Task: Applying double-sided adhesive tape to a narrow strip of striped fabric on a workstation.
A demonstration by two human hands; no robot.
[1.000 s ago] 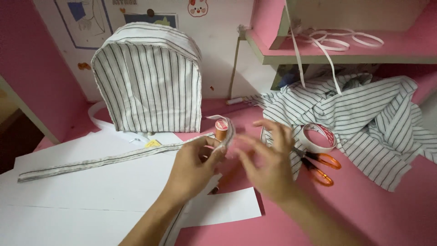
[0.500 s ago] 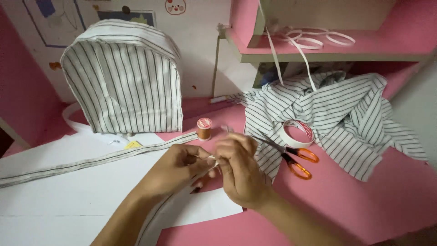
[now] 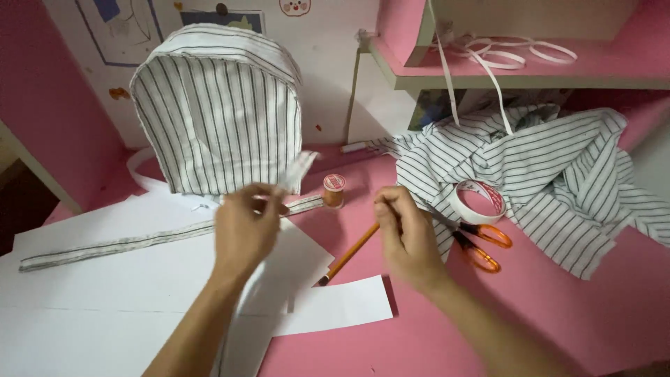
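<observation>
Striped grey-and-white fabric strip [image 3: 160, 237] lies along the white paper sheets [image 3: 139, 279], its near end lifted just in front of the striped fabric backpack shell [image 3: 216, 112]. Left hand [image 3: 244, 227] pinches that end, fingers curled. Right hand [image 3: 405, 234], apart, closes its fingertips; on what, one cannot tell. An orange pencil [image 3: 349, 253] lies between the hands.

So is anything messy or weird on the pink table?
A bit messy: the striped cloth lies crumpled in a heap, partly over the orange scissors, and white straps dangle off the shelf. Nothing looks broken.
</observation>
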